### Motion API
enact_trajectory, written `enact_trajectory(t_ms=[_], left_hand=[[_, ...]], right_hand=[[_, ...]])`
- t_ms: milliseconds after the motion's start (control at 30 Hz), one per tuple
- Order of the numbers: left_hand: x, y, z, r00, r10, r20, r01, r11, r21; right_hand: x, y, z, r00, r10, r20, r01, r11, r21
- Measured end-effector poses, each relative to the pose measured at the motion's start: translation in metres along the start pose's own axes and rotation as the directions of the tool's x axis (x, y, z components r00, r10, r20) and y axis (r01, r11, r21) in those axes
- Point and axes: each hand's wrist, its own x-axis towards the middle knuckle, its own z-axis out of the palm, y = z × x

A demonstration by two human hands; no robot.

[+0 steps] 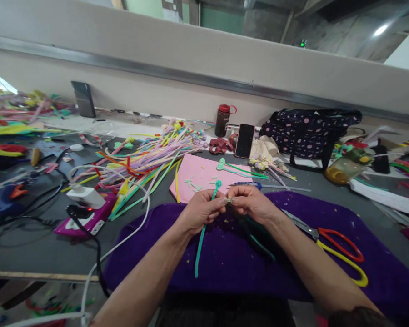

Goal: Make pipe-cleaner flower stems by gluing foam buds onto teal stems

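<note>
Above a purple cloth my two hands meet at the fingertips. My left hand is closed around a teal pipe cleaner, whose curled top pokes up over the thumb and whose straight tail hangs below. Fingers pinched, my right hand touches the left fingertips; a tiny pale green bit shows between them, too small to name. A darker green strand trails beneath my right hand, and whether that hand holds it I cannot tell. Scissors with red and yellow handles lie on the cloth beside my right forearm.
Behind my hands, a pink sheet carries short green cuttings and curled green pieces. Many pipe cleaners are heaped left of it. A magenta power strip with cords lies left. Farther back are a phone, bottle and dark bag.
</note>
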Motion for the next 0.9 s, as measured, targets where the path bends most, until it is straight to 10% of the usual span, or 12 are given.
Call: enact_trajectory(t_ms=[700, 900], left_hand=[[0.0, -0.001, -0.001, 0.998, 0.051, 0.036, -0.055, 0.989, 0.139], [0.002, -0.001, -0.001, 1.0, 0.013, 0.023, -0.014, 0.999, 0.047]], right_hand=[[0.002, 0.002, -0.002, 0.997, 0.011, 0.076, -0.014, 0.999, 0.046], [-0.01, -0.028, -0.017, 0.985, -0.163, -0.055, 0.121, 0.882, -0.455]])
